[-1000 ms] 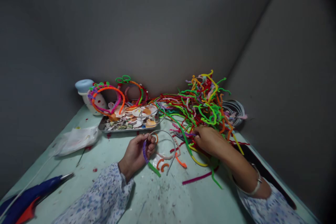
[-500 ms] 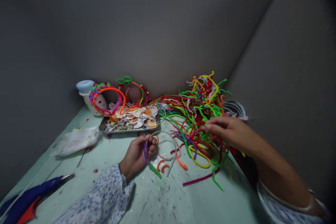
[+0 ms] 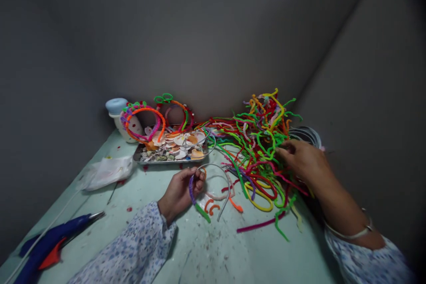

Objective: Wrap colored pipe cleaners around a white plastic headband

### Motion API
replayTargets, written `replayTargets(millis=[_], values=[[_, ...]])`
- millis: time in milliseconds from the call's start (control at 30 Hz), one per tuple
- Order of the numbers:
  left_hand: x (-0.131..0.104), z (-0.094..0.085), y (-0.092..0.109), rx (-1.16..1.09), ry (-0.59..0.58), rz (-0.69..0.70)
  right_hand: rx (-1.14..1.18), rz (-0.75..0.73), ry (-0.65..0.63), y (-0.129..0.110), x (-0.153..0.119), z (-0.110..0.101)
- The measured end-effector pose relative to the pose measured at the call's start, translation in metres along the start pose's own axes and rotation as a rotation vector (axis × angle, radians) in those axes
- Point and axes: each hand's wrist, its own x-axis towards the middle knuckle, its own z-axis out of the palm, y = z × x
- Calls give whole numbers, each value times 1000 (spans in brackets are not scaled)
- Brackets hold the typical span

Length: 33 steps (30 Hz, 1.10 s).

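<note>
My left hand (image 3: 178,193) is closed on a thin metal headband (image 3: 191,191) held a little above the table. One side of the band is wrapped in purple pipe cleaner, with a green piece (image 3: 203,214) at its end; the rest is bare grey metal. My right hand (image 3: 304,159) reaches into a tangled heap of coloured pipe cleaners (image 3: 262,135). Its thumb and fingers are bent together at some green strands; exactly which strand sits between them is partly hidden. Short orange pieces (image 3: 213,208) lie on the table behind the headband.
A metal tray (image 3: 173,163) of shells stands at the back, with finished headbands (image 3: 146,111) and a blue-capped bottle (image 3: 116,106) beside it. To the left are a plastic bag (image 3: 109,173) and a blue glue gun (image 3: 56,235) with its cord. Coiled wire (image 3: 313,135) lies behind my right hand.
My right hand has shifted within the heap, from a dark pink strand to green ones, and the pink strand now lies below it. The left hand keeps its hold; the view has turned slightly left.
</note>
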Motion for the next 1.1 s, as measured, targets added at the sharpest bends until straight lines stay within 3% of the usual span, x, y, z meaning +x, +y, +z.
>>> replayTargets(millis=[367, 600, 833, 900, 1000, 1100], values=[[-1, -2, 2, -49, -27, 9, 74, 23, -35, -1, -1, -6], [-5, 2, 17, -187, -38, 31, 65, 38, -31, -1, -2, -8], [-9, 2, 30, -224, -56, 35, 188, -103, 142, -28, -15, -23], [-9, 2, 31, -222, -55, 44, 355, -215, 1, -45, -26, -23], [-9, 3, 32, -219, -52, 51, 488, -477, -387, -71, -44, -11], [-10, 3, 31, -224, -55, 57, 457, -581, -528, -89, -62, 11]])
